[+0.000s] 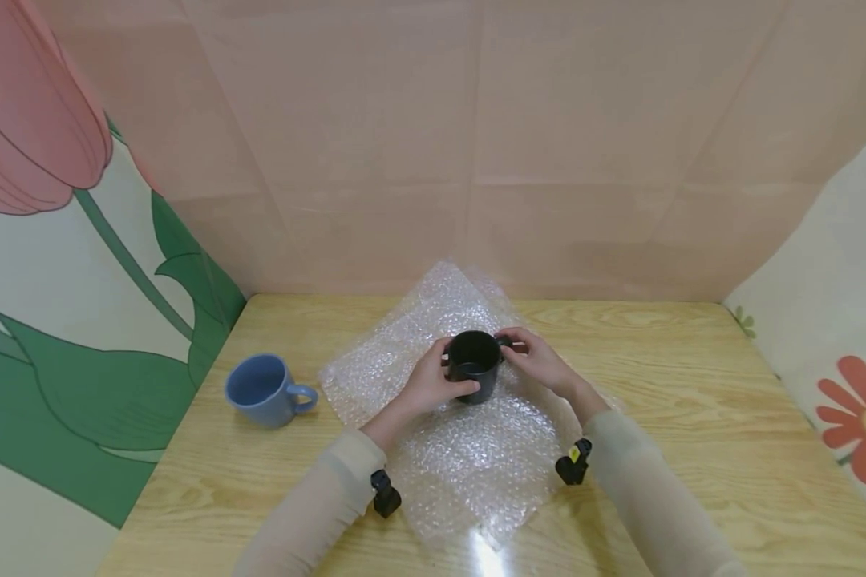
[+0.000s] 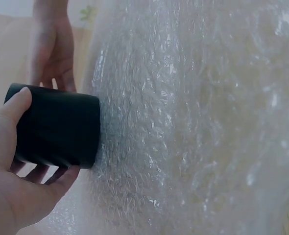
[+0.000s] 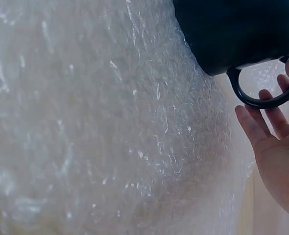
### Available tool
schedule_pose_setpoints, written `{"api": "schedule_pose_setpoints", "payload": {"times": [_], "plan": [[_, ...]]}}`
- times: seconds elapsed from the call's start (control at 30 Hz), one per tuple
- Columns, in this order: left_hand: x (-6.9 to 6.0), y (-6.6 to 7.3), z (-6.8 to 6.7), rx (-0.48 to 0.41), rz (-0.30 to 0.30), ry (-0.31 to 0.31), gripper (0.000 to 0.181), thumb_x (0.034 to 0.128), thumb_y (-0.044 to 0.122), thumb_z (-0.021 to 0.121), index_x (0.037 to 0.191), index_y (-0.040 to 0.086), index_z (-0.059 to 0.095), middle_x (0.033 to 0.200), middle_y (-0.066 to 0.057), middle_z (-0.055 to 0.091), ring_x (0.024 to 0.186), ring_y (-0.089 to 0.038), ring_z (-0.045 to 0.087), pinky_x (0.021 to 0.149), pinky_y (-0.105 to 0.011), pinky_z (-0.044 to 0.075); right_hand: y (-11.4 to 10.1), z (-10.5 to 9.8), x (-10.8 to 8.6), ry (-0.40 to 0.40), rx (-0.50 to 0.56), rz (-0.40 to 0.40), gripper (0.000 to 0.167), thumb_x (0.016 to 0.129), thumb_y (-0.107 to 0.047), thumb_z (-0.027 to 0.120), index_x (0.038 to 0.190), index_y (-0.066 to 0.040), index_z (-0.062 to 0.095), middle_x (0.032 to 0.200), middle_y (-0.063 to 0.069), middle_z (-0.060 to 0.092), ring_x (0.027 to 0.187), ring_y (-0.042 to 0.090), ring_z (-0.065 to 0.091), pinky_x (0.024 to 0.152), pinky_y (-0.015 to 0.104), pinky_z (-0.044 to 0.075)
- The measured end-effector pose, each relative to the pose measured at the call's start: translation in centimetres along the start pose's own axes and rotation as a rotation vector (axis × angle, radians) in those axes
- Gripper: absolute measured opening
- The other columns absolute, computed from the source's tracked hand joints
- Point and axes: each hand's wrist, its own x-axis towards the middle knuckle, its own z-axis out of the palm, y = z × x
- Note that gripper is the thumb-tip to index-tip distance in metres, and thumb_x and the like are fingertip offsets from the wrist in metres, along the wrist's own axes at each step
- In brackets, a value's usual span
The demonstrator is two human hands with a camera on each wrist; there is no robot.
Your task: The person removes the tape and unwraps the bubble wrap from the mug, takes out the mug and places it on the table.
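A black mug (image 1: 474,370) stands upright on a sheet of bubble wrap (image 1: 476,457) in the middle of the table. My left hand (image 1: 433,377) grips the mug's body from the left; in the left wrist view its thumb lies across the near wall and its other fingers curl round the side. On the opposite side, my right hand (image 1: 537,361) holds the mug's handle (image 3: 262,103) between thumb and fingers. The right wrist view shows the fingertips at the handle's loop.
A blue mug (image 1: 260,389) stands on the wooden table (image 1: 693,417) to the left of the bubble wrap, its handle pointing right. Behind the table hangs a plain pinkish-brown backdrop (image 1: 469,144). Flower-patterned panels flank both sides.
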Motion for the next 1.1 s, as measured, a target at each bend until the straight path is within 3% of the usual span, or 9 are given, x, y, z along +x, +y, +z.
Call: {"api": "schedule_pose_setpoints", "payload": {"times": [0.37,0.6,0.7,0.93,1.1], "plan": [[0.0,0.0,0.2,0.01,-0.034,0.017,0.083,0.0722,0.027,0.079,0.137,0.014,0.029,0.136,-0.012,0.042,0.117,-0.032,0.051,0.092,-0.034,0.049,0.3,0.0,0.1,0.004,0.055,-0.018,0.028,0.092,-0.01,0.056,0.118,-0.001,0.053,0.114,0.018,0.056,0.108,0.031,0.053,0.091,0.033,0.047],[-0.2,0.2,0.3,0.004,-0.026,0.025,0.079,0.072,0.025,0.079,0.135,0.015,0.032,0.133,-0.013,0.044,0.116,-0.032,0.052,0.091,-0.033,0.049,-2.9,-0.2,-1.0,-0.012,0.07,-0.024,0.023,0.091,-0.005,0.055,0.111,0.006,0.052,0.106,0.023,0.057,0.098,0.023,0.056,0.082,0.016,0.047],[-0.3,0.4,0.2,-0.005,-0.028,0.018,0.079,0.0724,0.025,0.079,0.135,0.016,0.032,0.134,-0.013,0.043,0.116,-0.032,0.051,0.091,-0.033,0.049,-2.9,-0.2,-1.2,-0.02,0.081,-0.016,0.023,0.091,-0.005,0.054,0.111,0.008,0.052,0.108,0.023,0.055,0.098,0.025,0.056,0.082,0.02,0.05],[-0.1,0.7,0.2,-0.061,-0.017,0.019,0.077,0.0725,0.021,0.079,0.135,0.019,0.035,0.134,-0.012,0.044,0.116,-0.033,0.051,0.092,-0.035,0.049,-0.6,-0.6,-0.7,-0.009,0.094,-0.004,0.024,0.092,-0.009,0.055,0.113,0.002,0.052,0.107,0.02,0.056,0.098,0.028,0.058,0.085,0.048,0.051],[0.2,1.0,0.2,-0.085,0.005,0.021,0.077,0.072,0.02,0.079,0.136,0.018,0.036,0.133,-0.01,0.046,0.115,-0.032,0.052,0.091,-0.034,0.049,-0.3,-1.0,-0.8,0.01,0.106,-0.008,0.026,0.092,-0.013,0.055,0.113,0.002,0.051,0.104,0.016,0.057,0.094,0.018,0.06,0.083,0.042,0.053]]}}
